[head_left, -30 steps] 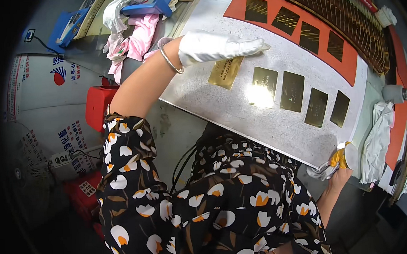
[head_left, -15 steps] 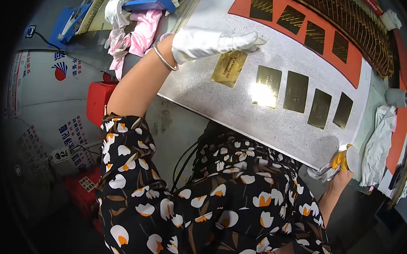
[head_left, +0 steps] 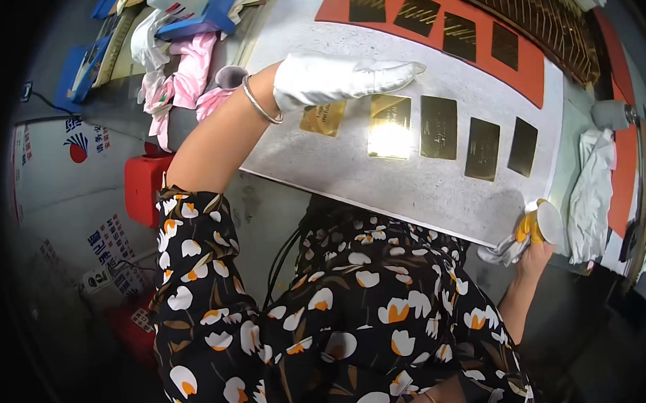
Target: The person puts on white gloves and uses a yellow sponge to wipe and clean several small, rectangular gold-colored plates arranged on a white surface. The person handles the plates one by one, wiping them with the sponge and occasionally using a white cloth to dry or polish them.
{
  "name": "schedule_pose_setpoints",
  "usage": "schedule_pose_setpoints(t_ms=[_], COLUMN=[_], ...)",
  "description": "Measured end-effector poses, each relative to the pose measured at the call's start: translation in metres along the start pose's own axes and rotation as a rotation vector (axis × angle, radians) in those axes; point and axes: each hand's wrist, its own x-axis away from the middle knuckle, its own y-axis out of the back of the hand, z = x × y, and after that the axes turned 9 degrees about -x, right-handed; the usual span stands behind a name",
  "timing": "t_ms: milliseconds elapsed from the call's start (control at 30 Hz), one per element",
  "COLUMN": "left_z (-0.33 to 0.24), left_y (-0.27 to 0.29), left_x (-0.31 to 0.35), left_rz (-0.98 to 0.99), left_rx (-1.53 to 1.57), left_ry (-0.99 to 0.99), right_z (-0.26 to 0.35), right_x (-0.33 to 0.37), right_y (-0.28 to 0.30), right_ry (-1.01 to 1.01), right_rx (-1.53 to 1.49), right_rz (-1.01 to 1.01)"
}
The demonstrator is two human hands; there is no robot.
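Left gloved hand [head_left: 343,77] straight-fingered, can't tell if gripping, now further along 5 gold cards [head_left: 439,128], hiding more of the leftmost; right hand [head_left: 534,253] grips round white object [head_left: 550,222].

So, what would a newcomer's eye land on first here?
Probably the glare on a gold-coloured card, second from left in the row of five on the pale board. Just above it, the white-gloved left hand stretches in from the left with fingers straight. The black tulip-print garment fills the lower middle.
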Motion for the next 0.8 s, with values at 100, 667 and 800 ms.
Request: schedule_pose_setpoints(t_ms=[100,667,800], left_z=[-0.006,-0.026,-0.025], left_y=[-0.021,-0.051,-0.059], left_x=[-0.009,-0.029,-0.049], left_rz=[-0.052,-0.058,-0.015], left_rx=[-0.268,-0.600,-0.564], left_ry=[0.036,0.073,0.102], right_z=[0.006,0.006,0.005], right_x=[-0.001,-0.001,-0.003], right_y=[-0.007,-0.006,-0.006], right_ry=[0.009,0.031,0.031], right_rx=[0.041,-0.007,-0.052], right_rz=[0.017,0.101,0.113])
